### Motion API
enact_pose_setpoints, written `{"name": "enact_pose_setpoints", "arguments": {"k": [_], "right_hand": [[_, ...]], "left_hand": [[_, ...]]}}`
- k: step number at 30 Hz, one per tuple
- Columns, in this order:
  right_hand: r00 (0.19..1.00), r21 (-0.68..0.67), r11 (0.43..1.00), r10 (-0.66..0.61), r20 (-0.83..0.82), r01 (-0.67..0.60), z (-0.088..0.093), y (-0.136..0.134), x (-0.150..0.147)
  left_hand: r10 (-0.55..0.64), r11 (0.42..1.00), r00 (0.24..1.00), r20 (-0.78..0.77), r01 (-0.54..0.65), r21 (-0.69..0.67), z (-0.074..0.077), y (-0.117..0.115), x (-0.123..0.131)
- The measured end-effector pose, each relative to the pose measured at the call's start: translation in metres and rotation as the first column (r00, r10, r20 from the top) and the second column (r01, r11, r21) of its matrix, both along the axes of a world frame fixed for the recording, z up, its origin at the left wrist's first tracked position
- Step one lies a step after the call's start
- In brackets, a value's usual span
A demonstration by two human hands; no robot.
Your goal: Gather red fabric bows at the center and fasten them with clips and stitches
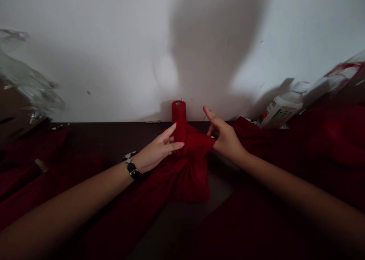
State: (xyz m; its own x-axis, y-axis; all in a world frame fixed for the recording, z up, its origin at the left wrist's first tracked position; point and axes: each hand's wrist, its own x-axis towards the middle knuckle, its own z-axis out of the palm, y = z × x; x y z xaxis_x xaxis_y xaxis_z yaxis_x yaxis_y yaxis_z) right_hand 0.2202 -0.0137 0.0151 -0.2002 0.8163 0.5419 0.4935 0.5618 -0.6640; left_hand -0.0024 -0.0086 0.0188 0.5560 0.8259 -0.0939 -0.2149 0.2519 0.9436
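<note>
Red fabric [196, 176] is bunched and folded in the middle, with a long part running down to the lower left. An upright red roll or spool [178, 109] with a hole in its top stands by the wall, and pins or needles stick up at its top. My left hand [159, 149], with a black and white band at the wrist, grips the red fabric just below the roll, thumb and fingers around it. My right hand [225, 136] is at the right edge of the bunched fabric, thumb raised. A small pale thing shows by its fingers, which are partly hidden.
A white bottle [282, 107] leans at the right by the pale wall [114, 54]. More red fabric [322, 138] lies at the right and on the left. Clear plastic wrapping [25, 77] is at the far left. A dark tabletop [94, 136] runs along the wall.
</note>
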Motion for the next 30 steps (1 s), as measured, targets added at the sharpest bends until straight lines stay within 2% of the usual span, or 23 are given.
{"name": "enact_pose_setpoints", "arguments": {"k": [4, 8, 10, 11, 12, 13, 14, 15, 16, 18, 20, 22, 24, 26, 28, 30], "right_hand": [[0.990, 0.001, 0.999, -0.048, 0.136, 0.048, -0.001, 0.008, 0.007], [0.946, -0.005, 0.998, -0.050, 0.321, 0.055, -0.011, 0.015, 0.014], [0.930, 0.013, 0.999, -0.034, 0.366, 0.031, -0.016, 0.017, 0.016], [0.927, 0.025, 1.000, -0.026, 0.375, 0.018, -0.018, 0.018, 0.017], [0.926, 0.031, 0.999, -0.022, 0.376, 0.011, -0.019, 0.019, 0.017], [0.928, 0.031, 0.999, -0.020, 0.371, 0.009, -0.020, 0.020, 0.017], [0.932, 0.021, 1.000, -0.020, 0.363, 0.013, -0.020, 0.020, 0.017], [0.936, 0.001, 1.000, -0.019, 0.351, 0.020, -0.019, 0.022, 0.018], [0.941, -0.029, 0.999, -0.012, 0.338, 0.023, -0.017, 0.023, 0.019], [0.944, -0.107, 0.994, 0.052, 0.327, -0.018, -0.008, 0.023, 0.023], [0.920, -0.187, 0.974, 0.188, 0.344, -0.129, 0.007, 0.021, 0.029], [0.863, -0.254, 0.931, 0.345, 0.368, -0.263, 0.026, 0.014, 0.033], [0.865, -0.271, 0.910, 0.392, 0.312, -0.315, 0.044, 0.004, 0.032], [0.911, -0.301, 0.897, 0.381, 0.157, -0.323, 0.054, -0.006, 0.023], [0.933, -0.363, 0.860, 0.344, -0.108, -0.359, 0.052, -0.015, 0.008], [0.849, -0.386, 0.788, 0.306, -0.430, -0.479, 0.040, -0.021, -0.010]], "left_hand": [[0.074, 0.997, 0.993, -0.096, -0.075, -0.006, -0.002, 0.002, -0.002], [0.179, 0.984, 0.954, -0.239, -0.180, 0.019, -0.004, 0.008, -0.003], [0.225, 0.972, 0.915, -0.335, -0.184, 0.150, -0.005, 0.007, -0.003], [0.270, 0.947, 0.885, -0.380, -0.172, 0.272, -0.005, 0.005, -0.002], [0.333, 0.896, 0.846, -0.415, -0.147, 0.419, -0.004, 0.002, -0.001], [0.407, 0.808, 0.803, -0.434, -0.096, 0.581, -0.003, -0.002, 0.000], [0.498, 0.689, 0.744, -0.446, -0.028, 0.724, -0.001, -0.007, 0.002], [0.545, 0.585, 0.705, -0.454, 0.069, 0.808, 0.002, -0.012, 0.004], [0.522, 0.509, 0.707, -0.477, 0.190, 0.839, 0.004, -0.017, 0.005], [0.345, 0.460, 0.707, -0.618, 0.446, 0.768, 0.007, -0.024, 0.008], [0.169, 0.479, 0.656, -0.736, 0.598, 0.643, 0.008, -0.026, 0.008], [0.050, 0.512, 0.618, -0.784, 0.658, 0.552, 0.004, -0.023, 0.007], [-0.006, 0.530, 0.640, -0.768, 0.654, 0.540, -0.001, -0.017, 0.008], [0.013, 0.534, 0.707, -0.707, 0.593, 0.603, -0.008, -0.012, 0.013], [0.075, 0.518, 0.755, -0.652, 0.529, 0.672, -0.013, -0.009, 0.020], [0.168, 0.495, 0.798, -0.579, 0.440, 0.749, -0.016, -0.008, 0.026]]}}
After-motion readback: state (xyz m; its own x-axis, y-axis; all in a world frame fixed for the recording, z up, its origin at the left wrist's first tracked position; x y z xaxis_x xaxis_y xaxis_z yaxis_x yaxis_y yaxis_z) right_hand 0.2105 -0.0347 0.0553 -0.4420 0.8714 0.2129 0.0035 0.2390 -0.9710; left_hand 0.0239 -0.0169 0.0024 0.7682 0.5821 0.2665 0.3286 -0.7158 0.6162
